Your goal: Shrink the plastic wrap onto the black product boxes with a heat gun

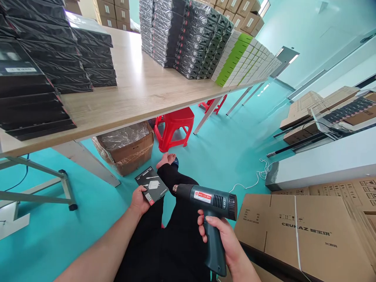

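Observation:
My right hand (pixel 219 231) is wrapped round the handle of a dark green heat gun (pixel 216 201) with a red and white label. Its black nozzle points left, toward a flat black box (pixel 152 185) with a white charger and cable printed on it. My left hand (pixel 140 201) grips that box by its near left edge, thumb on top, above my lap. The nozzle tip is close to the box's right edge; whether they touch I cannot tell. The fingers under the box are hidden.
A wooden table (pixel 129 92) carries stacks of wrapped black boxes (pixel 196 39) and white-green boxes (pixel 243 58). Beneath it are an open carton (pixel 133 150) and a red stool (pixel 176 125). Large cartons (pixel 293 231) stand at my right. A white cable (pixel 258 176) lies on the floor.

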The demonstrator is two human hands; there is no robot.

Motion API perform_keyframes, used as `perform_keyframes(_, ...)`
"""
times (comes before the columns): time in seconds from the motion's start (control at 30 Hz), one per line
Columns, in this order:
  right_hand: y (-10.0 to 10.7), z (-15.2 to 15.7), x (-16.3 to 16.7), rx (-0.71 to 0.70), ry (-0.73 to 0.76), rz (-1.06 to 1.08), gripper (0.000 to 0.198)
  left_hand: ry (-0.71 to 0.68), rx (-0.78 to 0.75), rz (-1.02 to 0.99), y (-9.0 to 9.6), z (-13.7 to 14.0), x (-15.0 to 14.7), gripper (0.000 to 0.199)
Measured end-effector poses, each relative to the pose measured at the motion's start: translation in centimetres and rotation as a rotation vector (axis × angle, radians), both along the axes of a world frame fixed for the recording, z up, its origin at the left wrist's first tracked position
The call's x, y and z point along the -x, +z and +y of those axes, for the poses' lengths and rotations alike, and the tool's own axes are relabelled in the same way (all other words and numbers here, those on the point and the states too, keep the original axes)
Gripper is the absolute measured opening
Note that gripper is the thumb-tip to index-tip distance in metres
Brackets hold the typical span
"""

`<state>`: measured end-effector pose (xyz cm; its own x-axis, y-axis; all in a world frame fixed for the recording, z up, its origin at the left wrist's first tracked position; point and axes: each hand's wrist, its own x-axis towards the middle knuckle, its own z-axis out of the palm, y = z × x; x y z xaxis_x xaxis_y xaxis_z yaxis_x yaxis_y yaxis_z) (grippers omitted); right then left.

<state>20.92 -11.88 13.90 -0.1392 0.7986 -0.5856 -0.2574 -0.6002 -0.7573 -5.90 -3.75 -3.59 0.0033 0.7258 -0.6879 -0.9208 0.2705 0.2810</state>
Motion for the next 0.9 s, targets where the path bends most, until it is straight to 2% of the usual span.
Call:
perform_keyframes(0.2, 0.7, -1.2, -0.2, 0.005, 0.091, -0.009, 0.028, 0.042, 0.089, 0.095, -0.6, 0.4, -0.2, 0.026)
perform_keyframes(0.4, 1.2, -1.3, 0.0, 0.009, 0.145, -0.031, 0.027, 0.024, 0.092, 0.106, -0.6, 0.3, -0.1, 0.020)
perform_keyframes(0.63, 1.0, -1.0, 0.4, 0.016, 0.255, -0.073, 0.029, -0.029, 0.092, 0.103, -0.9, 0.2, -0.1, 0.017)
perform_keyframes(0.77, 0.8, -1.0, 0.5, -0.011, 0.167, -0.166, 0.029, -0.028, 0.084, 0.084, -0.9, 0.2, -0.1, 0.020)
perform_keyframes(0.9, 0.8, -1.7, 0.1, 0.017, 0.282, -0.076, 0.031, -0.034, 0.097, 0.040, -1.0, 0.2, -0.1, 0.021)
